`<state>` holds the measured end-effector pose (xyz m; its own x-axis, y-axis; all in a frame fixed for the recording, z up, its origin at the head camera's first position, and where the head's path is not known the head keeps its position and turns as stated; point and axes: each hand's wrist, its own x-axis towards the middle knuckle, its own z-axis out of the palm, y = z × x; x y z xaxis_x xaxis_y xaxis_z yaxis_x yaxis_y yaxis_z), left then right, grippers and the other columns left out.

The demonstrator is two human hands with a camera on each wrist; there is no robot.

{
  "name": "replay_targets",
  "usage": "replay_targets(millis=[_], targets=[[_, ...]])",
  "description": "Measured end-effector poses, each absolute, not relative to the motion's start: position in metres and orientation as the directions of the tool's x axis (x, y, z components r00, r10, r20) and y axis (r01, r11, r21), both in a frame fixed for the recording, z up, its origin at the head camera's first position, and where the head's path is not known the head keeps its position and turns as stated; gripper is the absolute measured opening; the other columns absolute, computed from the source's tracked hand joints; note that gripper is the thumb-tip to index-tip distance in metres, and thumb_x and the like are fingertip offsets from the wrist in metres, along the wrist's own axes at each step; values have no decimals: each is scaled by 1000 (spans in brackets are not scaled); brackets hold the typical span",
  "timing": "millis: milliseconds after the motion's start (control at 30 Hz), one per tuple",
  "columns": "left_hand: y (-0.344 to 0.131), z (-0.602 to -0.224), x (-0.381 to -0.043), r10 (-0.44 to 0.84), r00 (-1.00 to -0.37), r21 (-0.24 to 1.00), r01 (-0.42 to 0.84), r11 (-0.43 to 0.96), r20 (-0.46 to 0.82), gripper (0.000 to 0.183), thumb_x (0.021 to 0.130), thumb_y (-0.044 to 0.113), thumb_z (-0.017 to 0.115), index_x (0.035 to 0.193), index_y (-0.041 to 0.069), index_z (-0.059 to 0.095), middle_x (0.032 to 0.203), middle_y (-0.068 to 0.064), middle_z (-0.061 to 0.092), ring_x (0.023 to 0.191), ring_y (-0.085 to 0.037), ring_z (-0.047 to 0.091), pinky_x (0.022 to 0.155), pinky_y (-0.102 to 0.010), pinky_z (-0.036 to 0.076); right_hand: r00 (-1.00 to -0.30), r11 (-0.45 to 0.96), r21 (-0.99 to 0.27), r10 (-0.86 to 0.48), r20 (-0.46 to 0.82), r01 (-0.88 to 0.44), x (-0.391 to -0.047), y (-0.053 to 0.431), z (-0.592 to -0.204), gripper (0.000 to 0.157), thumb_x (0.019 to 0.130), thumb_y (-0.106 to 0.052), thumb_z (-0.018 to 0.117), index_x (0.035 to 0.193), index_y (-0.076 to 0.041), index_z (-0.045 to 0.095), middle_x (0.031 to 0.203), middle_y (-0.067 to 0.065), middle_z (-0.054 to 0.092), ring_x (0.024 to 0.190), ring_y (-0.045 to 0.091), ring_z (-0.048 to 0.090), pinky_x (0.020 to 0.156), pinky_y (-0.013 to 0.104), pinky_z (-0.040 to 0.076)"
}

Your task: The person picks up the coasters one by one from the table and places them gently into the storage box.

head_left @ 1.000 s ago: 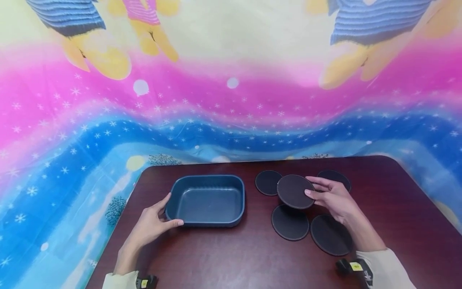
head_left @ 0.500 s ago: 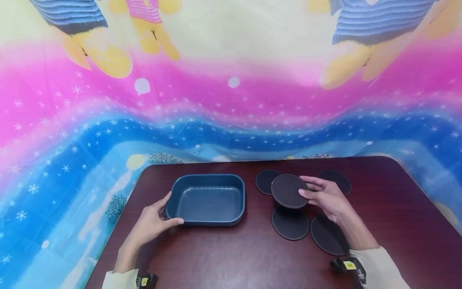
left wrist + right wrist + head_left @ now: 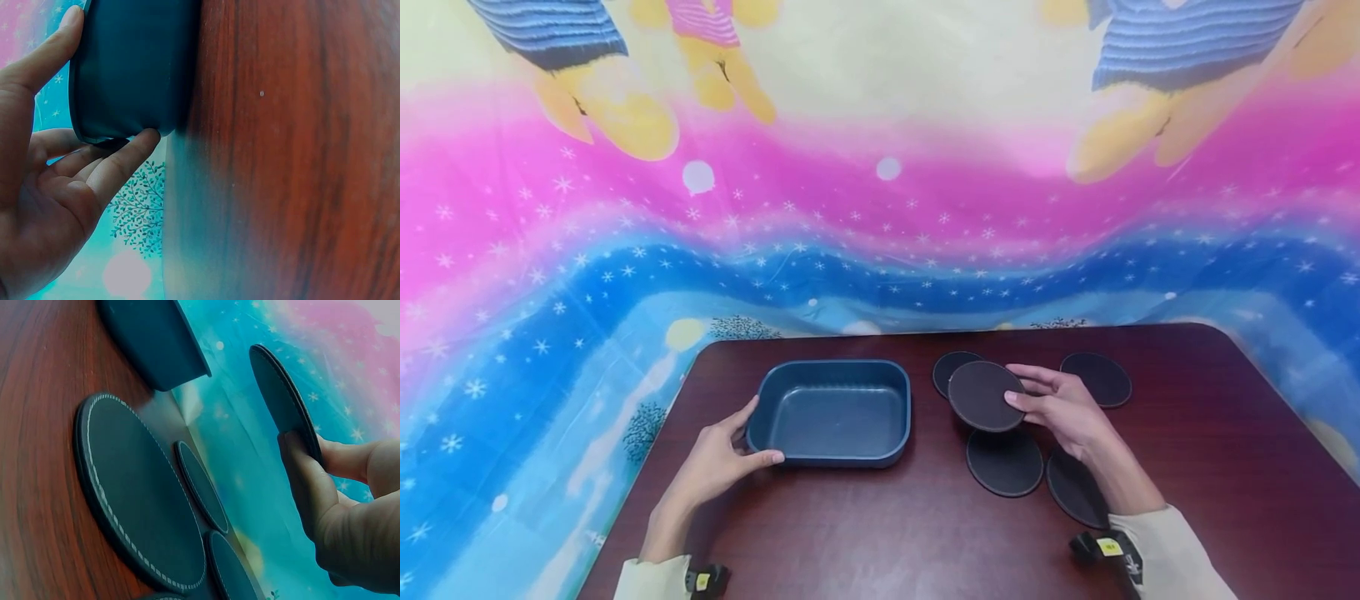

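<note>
A round dark coaster with a stitched edge is pinched between the thumb and fingers of my right hand. The right wrist view shows this held coaster raised off the table, its far edge tilted up. My left hand grips the left end of a dark blue rectangular container, thumb at the front corner. In the left wrist view, fingertips touch the side of the container and the thumb is at its rim. Nothing lies inside it.
Several matching coasters lie flat: one behind left, a nearer coaster, a back-right coaster, and another coaster partly behind my right wrist. The brown table ends at a printed cloth backdrop.
My right hand has carried the coaster left, toward the container, uncovering more of the back-right coaster. My left hand has stayed at the container's end.
</note>
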<state>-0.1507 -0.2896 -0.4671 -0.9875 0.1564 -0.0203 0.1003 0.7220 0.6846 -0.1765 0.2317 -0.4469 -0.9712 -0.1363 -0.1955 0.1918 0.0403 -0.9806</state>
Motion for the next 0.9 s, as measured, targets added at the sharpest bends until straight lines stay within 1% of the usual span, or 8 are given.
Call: replay_targets(millis=[167, 267, 367, 500, 633, 900], targets=[[-289, -467, -151, 156, -987, 689, 95, 719, -27, 111, 85, 46, 92, 169, 5, 31, 162, -30, 49, 132, -42, 68, 94, -44, 65, -971, 28, -980, -137, -198, 196, -177, 222, -443, 74, 100, -9, 77, 163, 3, 40, 119, 0, 74, 91, 9, 80, 83, 26, 65], [-288, -466, -151, 155, -987, 690, 92, 718, -30, 111, 85, 46, 92, 169, 5, 31, 162, -30, 48, 132, -42, 67, 95, -45, 64, -971, 28, -980, -138, -197, 195, -178, 218, -443, 72, 100, -8, 77, 162, 2, 42, 120, 1, 74, 91, 9, 81, 82, 26, 65], [-289, -466, -151, 155, -987, 692, 91, 717, -30, 111, 85, 46, 92, 169, 6, 31, 163, -30, 47, 133, -43, 67, 95, -45, 64, -972, 35, -982, -141, -190, 187, -178, 214, -444, 70, 100, -8, 76, 161, 2, 45, 125, 5, 73, 92, 9, 80, 83, 25, 65], [-289, -466, -151, 157, -987, 693, 93, 715, -29, 110, 86, 44, 92, 169, 5, 31, 164, -29, 46, 133, -43, 67, 95, -45, 64, -972, 33, -983, -145, -185, 182, -178, 209, -445, 70, 100, -8, 76, 161, 2, 44, 133, 12, 71, 93, 9, 80, 84, 26, 65], [-289, -466, -150, 158, -987, 696, 94, 712, -28, 110, 86, 43, 92, 169, 5, 31, 164, -29, 46, 134, -43, 66, 95, -45, 64, -970, 20, -981, -148, -191, 190, -179, 203, -446, 71, 99, -7, 76, 162, 3, 43, 137, 17, 69, 93, 10, 80, 84, 26, 65], [-289, -465, -150, 158, -987, 690, 94, 718, -30, 110, 86, 44, 91, 169, 5, 31, 164, -29, 46, 133, -43, 67, 95, -46, 64, -969, 8, -982, -159, -189, 190, -183, 190, -446, 68, 100, -5, 74, 161, 2, 45, 144, 27, 63, 94, 9, 80, 85, 26, 65]])
